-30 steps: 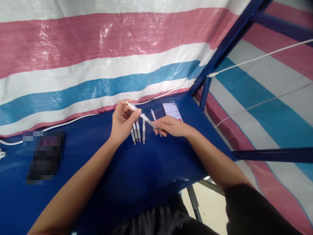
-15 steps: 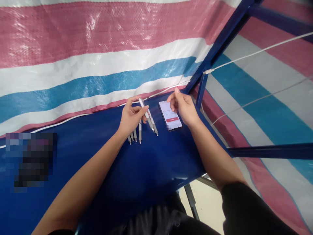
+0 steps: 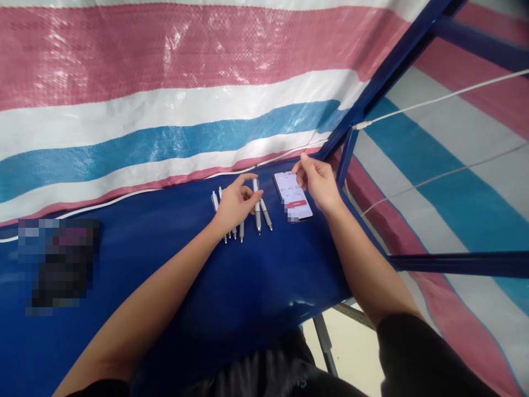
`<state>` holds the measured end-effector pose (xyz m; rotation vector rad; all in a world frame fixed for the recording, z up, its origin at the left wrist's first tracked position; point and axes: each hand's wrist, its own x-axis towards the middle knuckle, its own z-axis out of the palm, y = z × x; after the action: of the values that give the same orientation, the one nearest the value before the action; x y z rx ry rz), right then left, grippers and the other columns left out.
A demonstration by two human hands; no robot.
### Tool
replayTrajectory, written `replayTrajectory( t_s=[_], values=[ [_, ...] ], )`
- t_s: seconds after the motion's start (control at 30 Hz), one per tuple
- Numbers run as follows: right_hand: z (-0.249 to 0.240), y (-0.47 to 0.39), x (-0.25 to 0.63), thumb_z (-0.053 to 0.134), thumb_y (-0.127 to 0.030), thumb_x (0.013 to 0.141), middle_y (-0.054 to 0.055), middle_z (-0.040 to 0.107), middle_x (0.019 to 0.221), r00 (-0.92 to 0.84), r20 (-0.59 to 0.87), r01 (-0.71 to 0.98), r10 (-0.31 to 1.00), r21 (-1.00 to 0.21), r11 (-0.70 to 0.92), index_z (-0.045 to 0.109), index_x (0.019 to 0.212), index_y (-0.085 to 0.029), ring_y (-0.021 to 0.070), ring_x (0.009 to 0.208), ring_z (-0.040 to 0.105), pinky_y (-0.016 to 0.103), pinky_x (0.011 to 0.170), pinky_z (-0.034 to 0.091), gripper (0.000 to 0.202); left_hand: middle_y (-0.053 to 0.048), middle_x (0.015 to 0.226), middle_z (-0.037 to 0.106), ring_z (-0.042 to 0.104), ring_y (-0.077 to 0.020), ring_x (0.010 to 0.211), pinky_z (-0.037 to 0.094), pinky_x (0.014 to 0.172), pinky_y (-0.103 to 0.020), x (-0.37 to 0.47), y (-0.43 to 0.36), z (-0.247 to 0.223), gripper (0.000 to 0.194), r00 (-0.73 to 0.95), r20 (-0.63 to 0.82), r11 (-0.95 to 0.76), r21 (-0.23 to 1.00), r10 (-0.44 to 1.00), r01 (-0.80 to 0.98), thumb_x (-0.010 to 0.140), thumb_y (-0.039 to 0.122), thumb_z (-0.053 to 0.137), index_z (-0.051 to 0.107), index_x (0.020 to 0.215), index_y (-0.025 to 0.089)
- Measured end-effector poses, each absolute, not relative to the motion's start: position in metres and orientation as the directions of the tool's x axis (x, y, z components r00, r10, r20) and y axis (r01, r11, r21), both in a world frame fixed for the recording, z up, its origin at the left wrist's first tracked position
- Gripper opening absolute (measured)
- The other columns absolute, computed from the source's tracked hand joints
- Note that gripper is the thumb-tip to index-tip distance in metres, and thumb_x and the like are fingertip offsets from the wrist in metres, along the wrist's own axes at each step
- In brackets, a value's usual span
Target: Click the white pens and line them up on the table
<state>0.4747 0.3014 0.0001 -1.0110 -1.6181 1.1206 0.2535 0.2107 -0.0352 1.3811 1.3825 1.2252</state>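
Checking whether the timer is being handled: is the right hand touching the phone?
Touching. In the head view the right hand curls over the far right edge of the phone lying on the blue table, fingers meeting its top corner with no gap.
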Motion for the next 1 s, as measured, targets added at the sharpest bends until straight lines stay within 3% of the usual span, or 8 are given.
replayTrajectory(
  t_s=[0.27,0.47,0.57,0.87,1.0],
  values=[
    [0.0,0.292,0.469,0.056,-0.094,0.091,-0.002,0.053,0.053,-0.336,0.163,0.219,0.928,-0.944,0.245,0.066,0.076,-0.023,0.0141,0.047,0.044,0.031,0.051,0.037,0.073,0.009,0.062,0.067,0.067,-0.0143,0.046,0.051,0.054,-0.027,0.25,0.211,-0.032,0.036,-0.107,0.065,-0.029,0.95,0.992,0.311,0.094,0.026,0.073,0.062,0.127,0.021],
    [0.001,0.29,0.468,0.061,-0.093,0.089,-0.002,0.055,0.053,-0.375,0.163,0.204,0.913,-0.946,0.252,0.068,0.075,-0.023,0.0139,0.048,0.046,0.031,0.052,0.037,0.072,0.011,0.062,0.067,0.069,-0.0144,0.048,0.054,0.059,-0.028,0.248,0.209,-0.028,0.047,-0.146,0.101,-0.04,0.928,0.984,0.37,0.093,0.024,0.074,0.058,0.136,0.021],
    [0.002,0.289,0.467,0.067,-0.089,0.088,-0.002,0.056,0.053,-0.421,0.158,0.199,0.893,-0.945,0.261,0.068,0.074,-0.022,0.0128,0.047,0.046,0.03,0.052,0.037,0.068,0.012,0.061,0.066,0.068,-0.0135,0.046,0.053,0.06,-0.028,0.247,0.209,-0.028,0.04,-0.14,0.1,-0.036,0.916,0.985,0.399,0.093,0.023,0.073,0.06,0.131,0.022],
    [0.004,0.288,0.469,0.066,-0.088,0.09,-0.002,0.056,0.055,-0.435,0.158,0.235,0.887,-0.931,0.281,0.067,0.076,-0.023,0.013,0.049,0.047,0.03,0.054,0.038,0.067,0.011,0.057,0.067,0.066,-0.0144,0.043,0.052,0.054,-0.027,0.248,0.211,-0.025,0.033,-0.164,0.096,-0.038,0.945,0.982,0.325,0.092,0.024,0.074,0.062,0.122,0.022],
    [0.004,0.289,0.469,0.066,-0.089,0.089,-0.003,0.057,0.054,-0.442,0.161,0.228,0.882,-0.931,0.284,0.066,0.075,-0.023,0.013,0.049,0.046,0.031,0.056,0.04,0.068,0.011,0.059,0.068,0.068,-0.0154,0.045,0.054,0.055,-0.028,0.25,0.211,-0.025,0.044,-0.179,0.078,-0.023,0.957,0.981,0.29,0.091,0.024,0.076,0.059,0.131,0.022]
  ],
)
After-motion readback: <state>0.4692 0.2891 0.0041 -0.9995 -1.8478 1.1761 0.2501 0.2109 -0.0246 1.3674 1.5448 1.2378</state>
